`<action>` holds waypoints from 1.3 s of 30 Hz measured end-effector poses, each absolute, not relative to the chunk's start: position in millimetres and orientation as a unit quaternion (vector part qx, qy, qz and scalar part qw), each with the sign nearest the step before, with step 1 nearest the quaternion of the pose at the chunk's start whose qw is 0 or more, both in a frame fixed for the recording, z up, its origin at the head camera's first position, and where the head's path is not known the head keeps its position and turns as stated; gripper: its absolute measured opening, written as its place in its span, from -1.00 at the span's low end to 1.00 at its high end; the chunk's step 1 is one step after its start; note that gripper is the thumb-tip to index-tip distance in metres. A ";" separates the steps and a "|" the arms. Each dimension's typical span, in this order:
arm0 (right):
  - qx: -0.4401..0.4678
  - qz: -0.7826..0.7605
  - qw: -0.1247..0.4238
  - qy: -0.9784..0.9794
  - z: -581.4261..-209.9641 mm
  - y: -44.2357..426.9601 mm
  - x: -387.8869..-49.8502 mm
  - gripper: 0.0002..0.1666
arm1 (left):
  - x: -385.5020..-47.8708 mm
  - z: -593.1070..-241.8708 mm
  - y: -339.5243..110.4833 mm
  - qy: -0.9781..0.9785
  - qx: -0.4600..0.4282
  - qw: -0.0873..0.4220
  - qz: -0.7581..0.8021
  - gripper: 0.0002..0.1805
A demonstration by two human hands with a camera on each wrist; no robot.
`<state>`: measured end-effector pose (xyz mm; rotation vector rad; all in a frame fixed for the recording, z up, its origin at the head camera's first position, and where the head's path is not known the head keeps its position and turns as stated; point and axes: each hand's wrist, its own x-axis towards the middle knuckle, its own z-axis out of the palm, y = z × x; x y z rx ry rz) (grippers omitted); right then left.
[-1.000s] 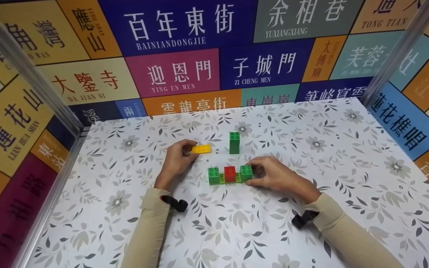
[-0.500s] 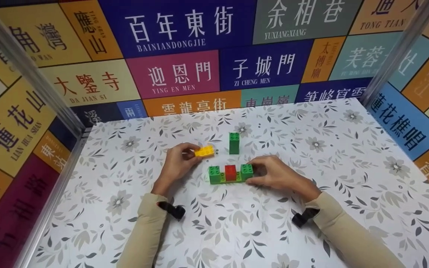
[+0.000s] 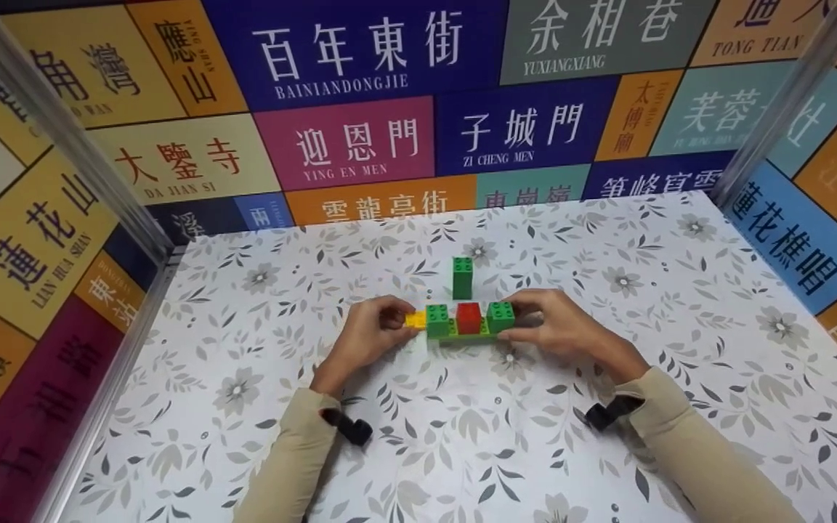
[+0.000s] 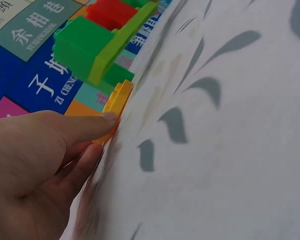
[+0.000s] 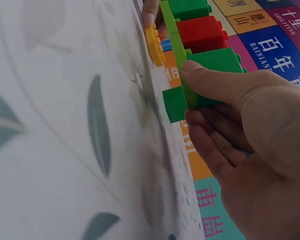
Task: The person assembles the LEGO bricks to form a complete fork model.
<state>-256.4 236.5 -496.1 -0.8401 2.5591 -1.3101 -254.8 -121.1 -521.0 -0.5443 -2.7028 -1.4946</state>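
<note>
Brightly signed walls [image 3: 360, 142] edge floral tabletop [image 3: 426, 450]; left hand [image 3: 369, 333] pinches yellow brick [image 3: 415, 319], right hand [image 3: 562, 325] grips red-green brick row [image 3: 468, 318].

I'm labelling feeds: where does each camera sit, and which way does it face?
Head: worn there, facing forward and down at the table; left hand, right hand, sleeves show.
Left wrist: worn there, facing the yellow brick; left hand shows.
Right wrist: worn there, facing the joined bricks; right hand, left fingertip show.
Both wrist views share the yellow brick.
</note>
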 end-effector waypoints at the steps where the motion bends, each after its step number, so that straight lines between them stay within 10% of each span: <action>1: -0.281 -0.437 0.066 0.852 -495.2 237.8 -257.1 -0.47 | -253.7 -520.5 -119.2 -0.862 -0.178 -0.002 -0.474 -0.69; 39: -0.288 -0.449 0.028 0.845 -493.1 224.4 -250.5 -0.51 | -236.9 -515.1 -119.1 -0.811 -0.201 -0.017 -0.550 -0.55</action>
